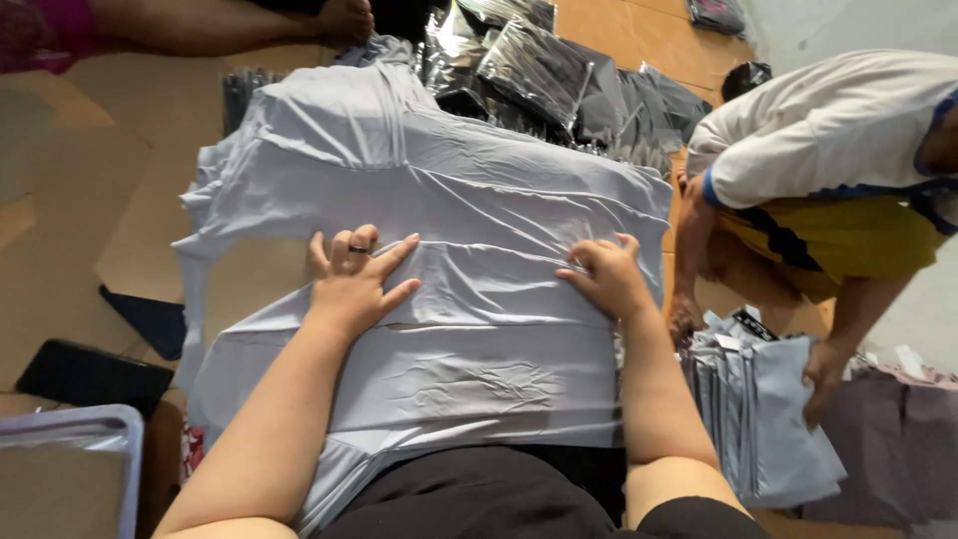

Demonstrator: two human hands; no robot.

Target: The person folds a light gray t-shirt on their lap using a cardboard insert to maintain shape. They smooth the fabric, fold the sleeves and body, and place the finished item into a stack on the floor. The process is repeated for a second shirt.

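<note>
Black fabric of the person's lap fills the near edge, and both forearms run up from it onto the pale grey garment [469, 369]; left hand [354, 284] lies flat on the cloth, fingers spread and loose, a dark ring on one finger, nothing gripped; right hand [607, 274] sits further right at the same distance, fingers curled and pinching into a fold of the fabric, knuckles raised. Garment lies directly under and beyond both hands, its long axis running near to far, with a sleeve trailing off to the left; both hands rest along one crosswise crease, so neither is clearly nearer. Cloth looks thin, smooth and slightly shiny, crumpled with fine wrinkles; it drapes softly over the brown cardboard [90, 200] beneath. Far off, a heap of glossy black plastic bags [539, 70] catches the light; at the right, another person in a white top crouches, one hand on a stack of folded grey garments [758, 409]; at near left, a dark flat object [90, 374] and the rim of a pale plastic bin [70, 424].
</note>
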